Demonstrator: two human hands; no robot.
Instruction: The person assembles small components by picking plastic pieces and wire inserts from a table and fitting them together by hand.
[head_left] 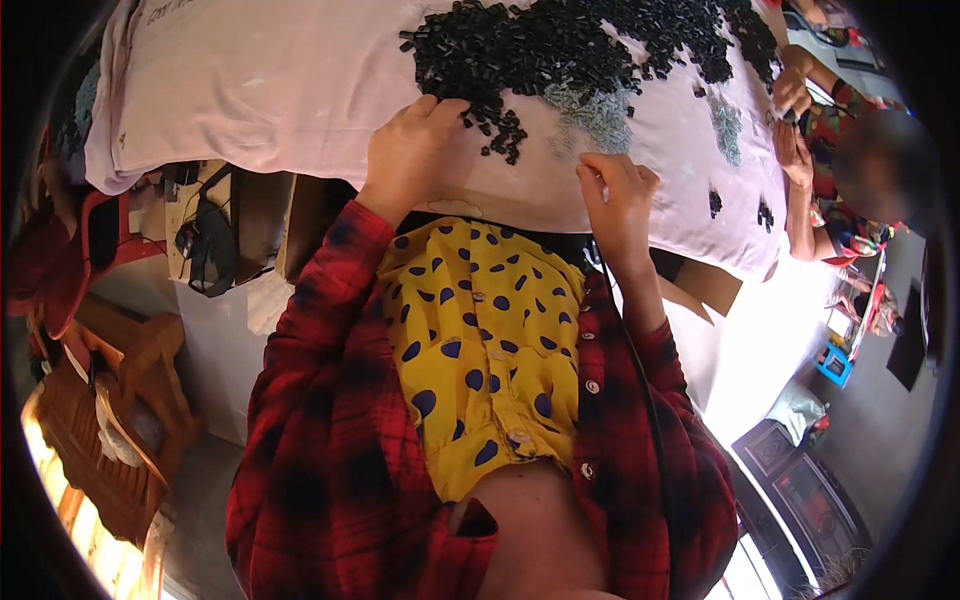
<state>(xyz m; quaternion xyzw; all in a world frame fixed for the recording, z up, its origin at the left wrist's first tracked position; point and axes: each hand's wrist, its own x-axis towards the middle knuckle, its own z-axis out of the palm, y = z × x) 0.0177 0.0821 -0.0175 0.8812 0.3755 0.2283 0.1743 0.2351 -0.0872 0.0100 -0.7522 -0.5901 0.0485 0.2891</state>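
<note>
1. Head view: left hand (415, 150) at 11 o'clock, fingers curled beside small black pieces (520, 60) at 12.
2. Right hand (618, 200) at 1 o'clock, fingertips bunched near grey bits (597, 115).
3. Cannot tell whether either grips anything.

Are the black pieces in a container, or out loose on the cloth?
Out and loose: the black pieces lie heaped and scattered on the pale pink cloth, with no container walls showing around them.
</note>
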